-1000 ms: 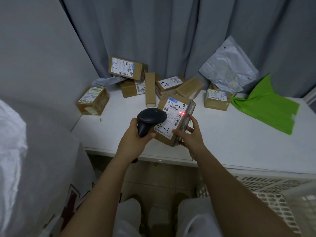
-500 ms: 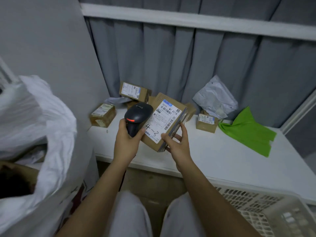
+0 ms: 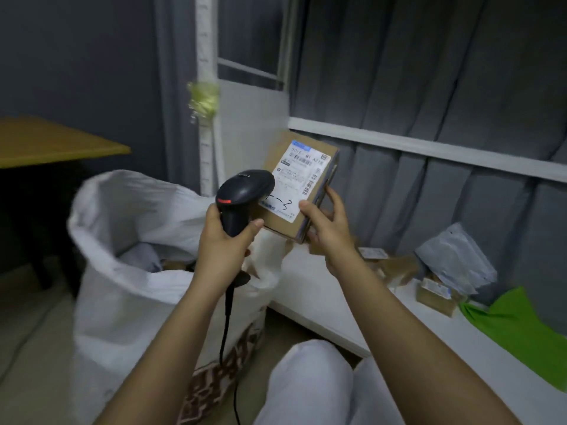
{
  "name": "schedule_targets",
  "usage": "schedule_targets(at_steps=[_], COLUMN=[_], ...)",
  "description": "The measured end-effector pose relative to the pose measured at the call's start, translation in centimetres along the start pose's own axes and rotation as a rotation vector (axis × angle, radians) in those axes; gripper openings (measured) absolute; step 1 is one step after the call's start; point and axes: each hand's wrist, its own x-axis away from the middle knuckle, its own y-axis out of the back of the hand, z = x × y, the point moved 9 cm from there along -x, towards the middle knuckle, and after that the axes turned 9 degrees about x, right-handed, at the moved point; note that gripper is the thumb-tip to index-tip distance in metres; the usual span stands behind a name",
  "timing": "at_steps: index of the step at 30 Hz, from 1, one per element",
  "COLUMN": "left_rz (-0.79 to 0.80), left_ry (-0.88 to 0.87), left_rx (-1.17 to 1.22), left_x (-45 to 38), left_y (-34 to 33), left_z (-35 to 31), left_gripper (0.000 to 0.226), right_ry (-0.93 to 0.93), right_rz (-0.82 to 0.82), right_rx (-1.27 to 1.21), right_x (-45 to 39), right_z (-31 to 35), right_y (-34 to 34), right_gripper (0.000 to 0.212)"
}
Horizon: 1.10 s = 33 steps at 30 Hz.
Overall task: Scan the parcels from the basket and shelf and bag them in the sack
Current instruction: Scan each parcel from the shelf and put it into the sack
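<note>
Left hand (image 3: 225, 240) grips scanner (image 3: 242, 197), cable hanging down. Right hand (image 3: 325, 228) holds box (image 3: 299, 185) by its lower right edge, label facing camera, raised above white shelf (image 3: 319, 289). Open white sack (image 3: 129, 259) on floor at left, items inside. On shelf at right: blurred parcels (image 3: 435, 296), grey mailer (image 3: 457, 262), green bag (image 3: 518, 329). Grey curtain (image 3: 445, 87) behind; wooden table (image 3: 46, 142) far left.
</note>
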Motion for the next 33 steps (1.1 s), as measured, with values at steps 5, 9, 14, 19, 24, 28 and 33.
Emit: schedule_targets(at_steps=[5,9,14,19,24,28,33], left_rz=[-0.126,-0.169,-0.139,0.042,0.223,0.332,0.425], left_ry=[-0.019,-0.005,0.01,0.037,0.087,0.164,0.274], left_rx=[-0.07,-0.076,-0.066,-0.038,-0.028,-0.035,-0.087], left_x=[0.3,0.2,-0.3,-0.5,-0.5,-0.6,-1.2], left_y=[8.3,11.1,9.4,1.7,-7.6,-14.0,-20.4], left_z=[-2.1,-2.1,-1.3,0.3,4.1,8.8,16.4], left_gripper=[0.047,0.045,0.045,0.038,0.038,0.037,0.038], right_ry=[0.098,0.047,0.042,-0.018,-0.196,-0.342,-0.483], right_rz=[0.132,0.32,0.214,-0.02,-0.185,-0.268,-0.308], right_rx=[0.148,0.372,0.36,0.37,0.407,0.424,0.484], right_x=[-0.6,-1.4,-1.5,-1.8,-1.9,-1.4,-2.0], right_z=[2.1,0.0,-1.7,-5.0,-11.8,-17.6,-25.3], right_y=[-9.9,-14.9,-11.7,-1.4,9.9,16.9,22.4], right_gripper=[0.068,0.064,0.041,0.028,0.027,0.023,0.026])
